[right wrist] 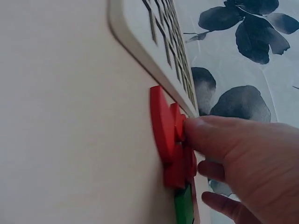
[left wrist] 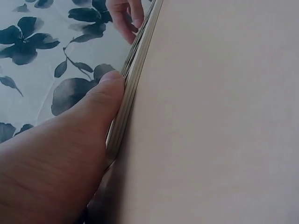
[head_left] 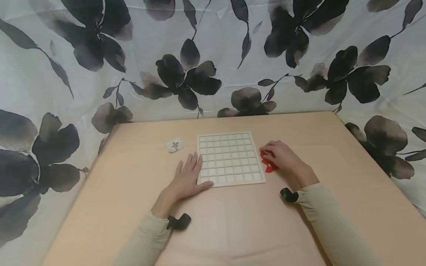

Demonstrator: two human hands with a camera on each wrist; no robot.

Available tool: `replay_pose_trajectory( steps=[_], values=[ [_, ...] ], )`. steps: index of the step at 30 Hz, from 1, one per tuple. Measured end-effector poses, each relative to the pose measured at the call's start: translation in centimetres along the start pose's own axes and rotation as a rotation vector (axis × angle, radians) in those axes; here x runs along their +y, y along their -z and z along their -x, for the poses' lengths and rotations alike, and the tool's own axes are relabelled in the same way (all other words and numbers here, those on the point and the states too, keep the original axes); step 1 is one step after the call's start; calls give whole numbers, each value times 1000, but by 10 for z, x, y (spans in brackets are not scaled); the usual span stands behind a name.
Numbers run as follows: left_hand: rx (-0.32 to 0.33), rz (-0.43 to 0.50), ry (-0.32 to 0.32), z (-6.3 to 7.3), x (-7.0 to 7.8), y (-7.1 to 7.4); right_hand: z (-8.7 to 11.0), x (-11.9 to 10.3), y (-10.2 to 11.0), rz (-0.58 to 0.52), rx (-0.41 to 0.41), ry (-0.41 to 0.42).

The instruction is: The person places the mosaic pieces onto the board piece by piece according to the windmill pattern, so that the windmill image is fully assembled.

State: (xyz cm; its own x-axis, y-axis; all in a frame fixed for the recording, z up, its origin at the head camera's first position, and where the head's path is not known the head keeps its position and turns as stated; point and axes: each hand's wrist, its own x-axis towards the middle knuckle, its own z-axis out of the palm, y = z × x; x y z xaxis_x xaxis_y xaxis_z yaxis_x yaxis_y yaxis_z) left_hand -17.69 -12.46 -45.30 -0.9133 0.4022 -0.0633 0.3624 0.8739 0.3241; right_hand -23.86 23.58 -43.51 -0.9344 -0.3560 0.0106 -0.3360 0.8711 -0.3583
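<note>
A square wooden board (head_left: 229, 184) with a grid of pale cells lies on the table. My left hand (head_left: 186, 179) rests along its left edge, fingers straight and thumb over the near corner; in the left wrist view the thumb touches the board's side. Against the right side of the board lie several red pieces (head_left: 269, 168), flat and shaped, with a green piece (right wrist: 183, 207) beside them in the right wrist view. Over these pieces bends my right hand (head_left: 283, 157), its thumb and index finger around a small red piece (right wrist: 178, 121). The index fingertip's contact is hidden.
To the left beyond my left hand lies a small white card or tile (head_left: 174, 145) with a grid and a reddish pattern. The table (head_left: 206, 236) has a tan cover. A floral cloth (head_left: 206, 88) hangs behind it.
</note>
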Motion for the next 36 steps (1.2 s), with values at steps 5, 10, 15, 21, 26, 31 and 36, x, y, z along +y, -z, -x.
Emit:
replay_pose_trajectory(
  steps=[5,10,15,21,26,31,36],
  values=[
    [-9,9,-9,2,2,2,-4,2,3,44,-9,18],
    [12,-27,-21,7,-1,1,-8,2,-1,-9,-20,6],
    [23,-63,-31,10,-6,-3,-14,2,-11,-31,-17,1],
    [49,-39,-29,9,-6,-2,-18,4,-5,-39,-22,-14],
    [64,-39,-21,5,-6,-5,-20,10,4,-42,-62,43],
    [70,-43,-34,2,-6,-7,-18,17,5,-57,-92,52],
    [63,-34,-24,2,-6,-7,-18,15,5,-38,-76,24]
  ],
)
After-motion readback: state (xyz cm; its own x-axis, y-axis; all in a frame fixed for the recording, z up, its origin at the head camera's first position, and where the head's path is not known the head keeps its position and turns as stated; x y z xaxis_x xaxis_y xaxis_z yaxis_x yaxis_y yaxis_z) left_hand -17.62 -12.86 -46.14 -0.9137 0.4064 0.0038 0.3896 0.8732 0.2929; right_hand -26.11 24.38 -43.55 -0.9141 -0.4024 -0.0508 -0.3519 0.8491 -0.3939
